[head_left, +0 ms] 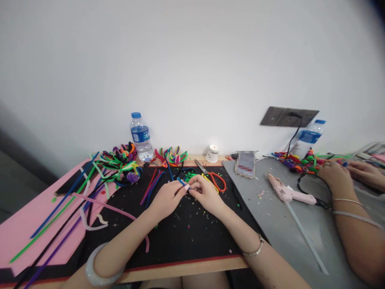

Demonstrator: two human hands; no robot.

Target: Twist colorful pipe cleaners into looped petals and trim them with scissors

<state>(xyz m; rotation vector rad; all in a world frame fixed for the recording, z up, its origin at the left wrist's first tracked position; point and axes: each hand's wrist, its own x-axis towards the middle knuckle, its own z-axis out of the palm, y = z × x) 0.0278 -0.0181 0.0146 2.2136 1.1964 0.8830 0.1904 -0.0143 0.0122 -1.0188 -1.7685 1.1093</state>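
Over the black mat (177,245), my left hand (167,198) and my right hand (209,196) meet with fingertips pinched together. Between them is a blue pipe cleaner (181,182), its lower part hidden by my fingers. Just beyond my right hand lie scissors (223,186) with orange handles, blades pointing away to the left. Small green clippings (189,175) are piled behind my fingertips. Left of my left hand rests a small bunch of red, purple and blue pipe cleaners (154,186).
Long pipe cleaners (64,208) cross a pink sheet (18,241) at left. Pipe-cleaner flowers (120,164), a water bottle (140,138) and a paper cup (212,153) stand at the back. On the grey table at right are a pink glue gun (290,194) and a co-worker's hands (333,176).
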